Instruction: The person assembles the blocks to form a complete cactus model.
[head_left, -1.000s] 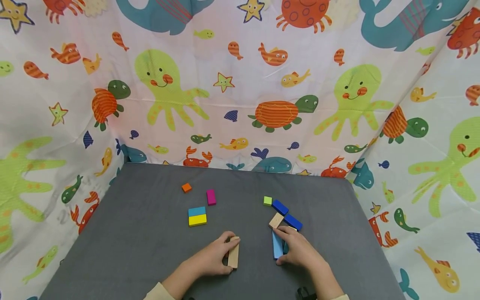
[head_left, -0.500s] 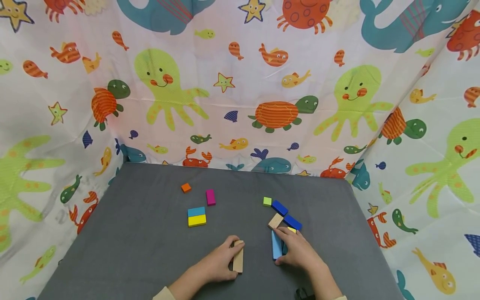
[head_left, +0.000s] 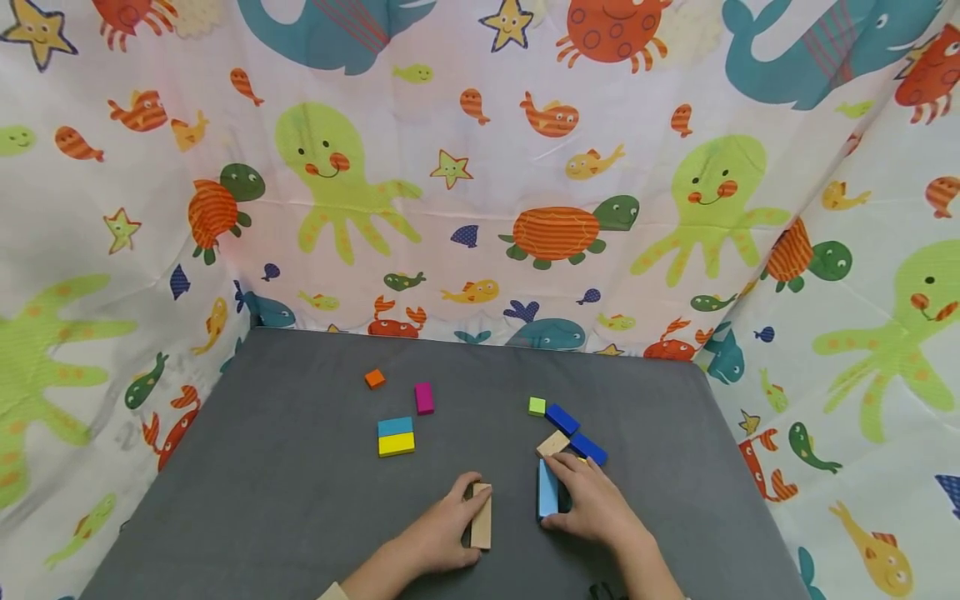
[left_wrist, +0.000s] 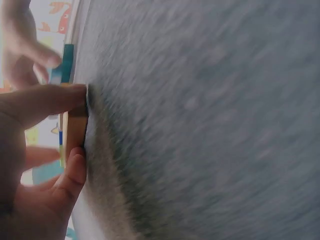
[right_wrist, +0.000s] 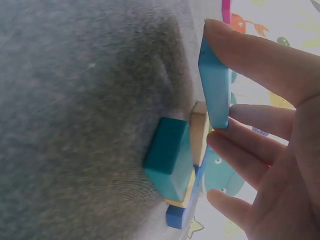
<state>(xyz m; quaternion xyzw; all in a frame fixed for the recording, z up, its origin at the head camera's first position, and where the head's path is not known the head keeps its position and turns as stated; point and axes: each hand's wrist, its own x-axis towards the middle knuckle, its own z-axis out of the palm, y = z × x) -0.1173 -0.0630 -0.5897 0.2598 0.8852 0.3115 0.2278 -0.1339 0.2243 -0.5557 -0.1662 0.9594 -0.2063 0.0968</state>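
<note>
In the head view my left hand [head_left: 447,529] grips a plain wooden block [head_left: 482,518] between thumb and fingers, near the front of the grey table. To its right, my right hand [head_left: 600,504] pinches a light-blue block [head_left: 548,490] by its two ends. In the right wrist view the light-blue block is apart from a teal block [right_wrist: 170,152], which the right hand mostly hides from the head camera. Beyond my right fingers lie a second wooden block [head_left: 553,444], two dark-blue blocks [head_left: 588,450] and a lime-green cube [head_left: 537,406]. A yellow block there is mostly covered.
Left on the grey tabletop [head_left: 300,467] sit an orange block [head_left: 375,379], a magenta block [head_left: 424,398], and a blue block [head_left: 395,427] against a yellow block [head_left: 396,445]. A sea-animal printed curtain [head_left: 480,183] borders the back and sides. A small black object [head_left: 602,591] lies near the front edge.
My left hand has moved right and slightly nearer with the wooden block. My right hand has shifted the light-blue block a little left.
</note>
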